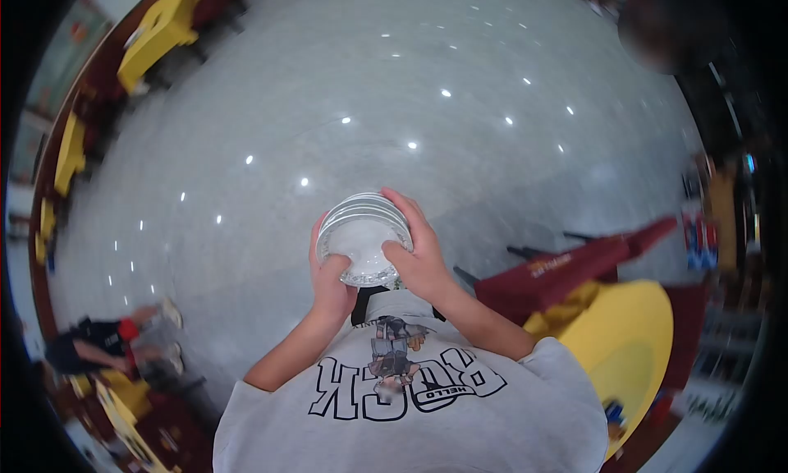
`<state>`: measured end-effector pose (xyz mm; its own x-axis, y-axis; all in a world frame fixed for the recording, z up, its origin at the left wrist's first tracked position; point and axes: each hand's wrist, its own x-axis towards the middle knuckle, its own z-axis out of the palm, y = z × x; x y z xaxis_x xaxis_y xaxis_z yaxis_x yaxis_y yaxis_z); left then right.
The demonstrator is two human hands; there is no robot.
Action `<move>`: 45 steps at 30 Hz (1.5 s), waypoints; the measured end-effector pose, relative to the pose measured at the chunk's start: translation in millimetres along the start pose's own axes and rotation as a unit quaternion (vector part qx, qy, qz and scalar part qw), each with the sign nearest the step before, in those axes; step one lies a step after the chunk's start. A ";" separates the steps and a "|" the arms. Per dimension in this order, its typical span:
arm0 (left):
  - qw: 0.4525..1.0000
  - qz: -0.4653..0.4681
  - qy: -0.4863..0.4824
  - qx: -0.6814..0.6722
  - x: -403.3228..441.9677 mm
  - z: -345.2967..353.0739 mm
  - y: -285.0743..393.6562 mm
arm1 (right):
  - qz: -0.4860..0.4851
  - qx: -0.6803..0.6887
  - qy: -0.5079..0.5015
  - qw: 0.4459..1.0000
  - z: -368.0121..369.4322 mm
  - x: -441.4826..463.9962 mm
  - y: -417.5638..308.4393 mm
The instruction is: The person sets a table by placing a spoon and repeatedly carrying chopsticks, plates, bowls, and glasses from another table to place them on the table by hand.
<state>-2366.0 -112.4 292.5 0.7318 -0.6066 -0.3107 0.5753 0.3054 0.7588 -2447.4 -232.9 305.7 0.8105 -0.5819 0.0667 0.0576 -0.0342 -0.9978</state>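
A stack of several white plates (365, 241) with a patterned rim is held out in front of my chest. My left hand (330, 274) grips the stack's left side, its thumb over the top plate's rim. On the opposite side my right hand (414, 255) clasps the stack, thumb resting on the top plate and fingers wrapped round the edge. Both hands are closed on the plates. The fingers beneath the stack are partly hidden.
Grey shiny floor (394, 112) stretches ahead. Close on my right stands a round table with a yellow cloth (636, 333), beside a dark red chair cover (566, 268). Yellow-topped tables (164, 29) line the left. A person (94, 346) is at the lower left.
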 end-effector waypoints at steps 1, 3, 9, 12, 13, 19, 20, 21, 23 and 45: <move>0.999 0.019 0.026 -0.012 5.2 -13.4 12.1 | 0.010 0.010 -0.046 0.999 19.4 18.5 0.6; 0.994 0.061 0.075 -0.048 14.1 -33.1 32.0 | 0.019 0.020 -0.122 0.992 52.1 49.6 4.7; 0.971 0.119 0.187 -0.083 71.2 -75.3 53.0 | 0.042 0.063 -0.231 0.970 110.2 136.1 42.2; 0.965 0.131 0.208 -0.089 122.8 -90.9 76.2 | 0.050 0.084 -0.247 0.964 134.0 190.9 57.6; 0.963 0.128 0.216 -0.092 143.4 -94.0 87.0 | 0.043 0.084 -0.243 0.965 142.9 212.6 66.2; 0.954 0.154 0.241 -0.089 257.5 -97.3 150.3 | 0.076 0.121 -0.260 0.955 183.5 351.3 55.5; 0.951 0.157 0.248 -0.092 270.1 -105.8 162.7 | 0.053 0.105 -0.279 0.953 198.4 370.1 53.2; 0.946 0.160 0.263 -0.102 281.1 -115.8 174.4 | 0.030 0.086 -0.299 0.950 212.1 387.0 52.8; 0.932 0.168 0.295 -0.127 308.8 -128.1 193.8 | 0.044 0.082 -0.330 0.939 239.4 421.0 63.3; 0.952 0.161 0.209 -0.156 699.7 -274.8 461.5 | 0.093 0.039 -0.266 0.959 479.2 831.7 86.5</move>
<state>-1488.0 -194.2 268.0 0.9327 -0.1191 -0.3405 0.3287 0.6692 0.6664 -1489.0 -330.5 277.7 0.9923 -0.0753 -0.0980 -0.0899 0.1038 -0.9905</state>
